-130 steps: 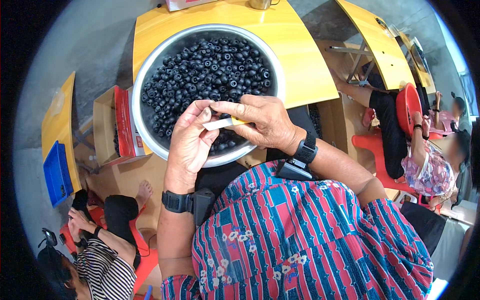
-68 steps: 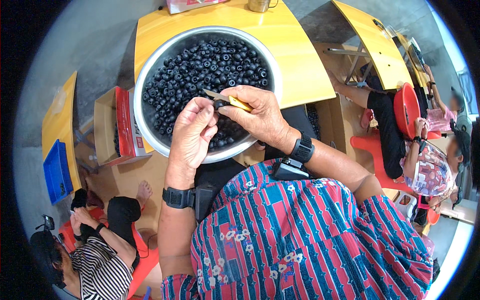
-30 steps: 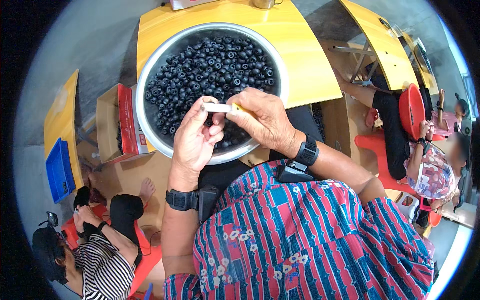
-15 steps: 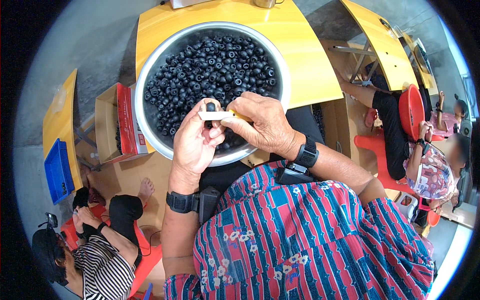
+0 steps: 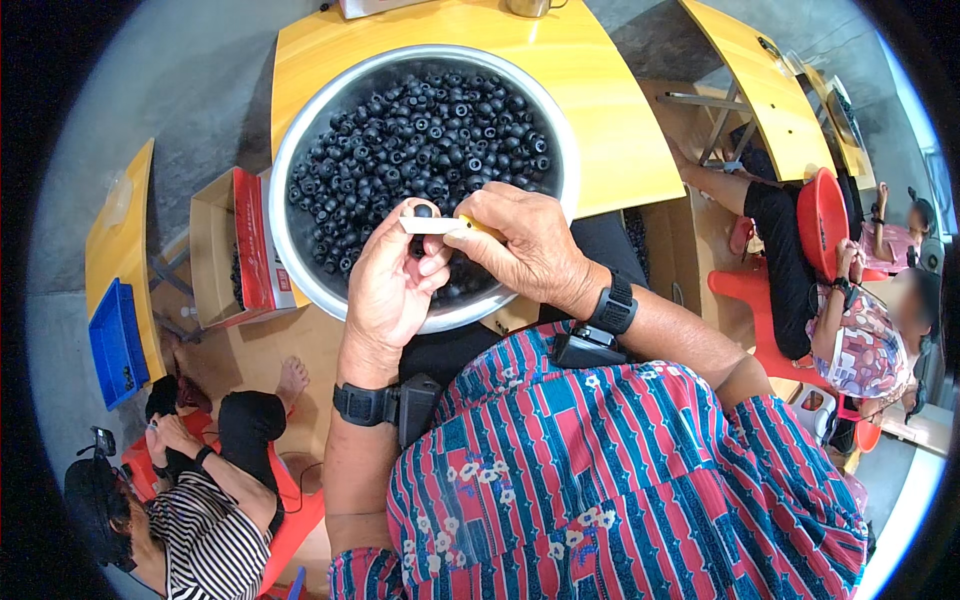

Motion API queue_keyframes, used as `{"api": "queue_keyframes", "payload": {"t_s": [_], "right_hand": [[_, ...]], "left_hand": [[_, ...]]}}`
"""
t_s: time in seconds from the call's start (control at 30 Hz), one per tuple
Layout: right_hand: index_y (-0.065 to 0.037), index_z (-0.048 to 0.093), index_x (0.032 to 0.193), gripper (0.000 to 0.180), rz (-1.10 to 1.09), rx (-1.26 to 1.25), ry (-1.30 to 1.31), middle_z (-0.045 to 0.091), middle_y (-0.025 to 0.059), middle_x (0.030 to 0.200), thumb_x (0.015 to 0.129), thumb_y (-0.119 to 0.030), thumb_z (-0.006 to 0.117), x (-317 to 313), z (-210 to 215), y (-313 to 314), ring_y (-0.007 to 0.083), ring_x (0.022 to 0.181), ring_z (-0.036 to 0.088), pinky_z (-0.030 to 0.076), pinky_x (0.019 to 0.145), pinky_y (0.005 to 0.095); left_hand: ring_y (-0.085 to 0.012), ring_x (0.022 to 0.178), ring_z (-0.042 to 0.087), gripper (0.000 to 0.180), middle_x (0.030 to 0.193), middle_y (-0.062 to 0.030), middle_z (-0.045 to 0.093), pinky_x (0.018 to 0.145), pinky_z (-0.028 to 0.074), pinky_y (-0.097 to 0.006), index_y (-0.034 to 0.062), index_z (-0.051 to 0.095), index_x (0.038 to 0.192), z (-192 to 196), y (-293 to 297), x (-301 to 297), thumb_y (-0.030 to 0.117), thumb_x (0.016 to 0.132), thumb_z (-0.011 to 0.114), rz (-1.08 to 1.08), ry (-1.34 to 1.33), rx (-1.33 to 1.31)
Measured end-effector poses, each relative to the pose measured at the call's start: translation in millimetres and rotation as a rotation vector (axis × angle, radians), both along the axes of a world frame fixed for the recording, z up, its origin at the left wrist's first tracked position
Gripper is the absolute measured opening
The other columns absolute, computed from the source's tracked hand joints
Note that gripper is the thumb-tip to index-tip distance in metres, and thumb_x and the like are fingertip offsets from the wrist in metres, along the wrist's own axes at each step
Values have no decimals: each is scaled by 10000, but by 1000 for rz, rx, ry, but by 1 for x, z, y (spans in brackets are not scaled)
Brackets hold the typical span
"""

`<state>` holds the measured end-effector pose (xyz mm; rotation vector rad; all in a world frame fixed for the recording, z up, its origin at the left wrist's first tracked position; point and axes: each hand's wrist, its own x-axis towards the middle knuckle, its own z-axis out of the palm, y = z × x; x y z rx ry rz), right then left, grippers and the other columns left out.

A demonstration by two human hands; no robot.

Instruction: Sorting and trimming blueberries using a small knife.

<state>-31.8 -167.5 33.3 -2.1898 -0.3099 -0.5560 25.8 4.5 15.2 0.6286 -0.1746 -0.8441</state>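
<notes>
Above the near edge of a large metal basin (image 5: 279, 200), my two hands meet. The fingers and thumb of my left hand (image 5: 385, 290) pinch a small black round piece (image 5: 422, 211). My right hand (image 5: 535, 245) is closed around the yellow handle of a utility knife (image 5: 430, 226). Its pale flat blade points left and lies across the near side of the piece, by my left fingertips. I cannot tell how far the edge touches it. Many more black round pieces (image 5: 430, 140) with holes fill the basin.
The basin rests partly on a yellow table (image 5: 620, 150), with a metal cup (image 5: 528, 7) at its far edge. An open carton (image 5: 215, 270) and a blue tray (image 5: 117, 340) are on the left. Co-workers sit on both sides; one at right has a red basin (image 5: 822, 225).
The knife blade and my right fingers have shifted very slightly. Both hands keep their grips, and the black piece stays in my left fingers.
</notes>
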Motion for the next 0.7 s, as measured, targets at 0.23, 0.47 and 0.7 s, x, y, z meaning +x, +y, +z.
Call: {"api": "queue_keyframes", "payload": {"t_s": [0.23,0.47,0.7], "right_hand": [[-39,565,749,299,-5,-23,11,531,132,679,851,-309,642,0,1,0,327,650,567,453,577,410],[-23,564,741,302,-58,52,74,536,153,671,870,-290,625,3,-2,-1,342,642,565,445,580,417],[-5,585,765,276,-124,215,183,529,163,671,888,-251,616,8,2,-4,311,640,569,432,591,389]], "left_hand": [[-63,646,416,235,774,7,457,515,322,-177,60,513,1002,1,-1,-1,289,982,468,-9,-26,4],[-66,657,411,230,791,1,458,534,327,-185,62,505,979,1,-2,0,288,983,465,-36,-48,-13],[-65,669,410,212,812,-1,453,553,333,-189,77,488,957,2,-2,1,284,991,459,-55,-70,-38]]}}
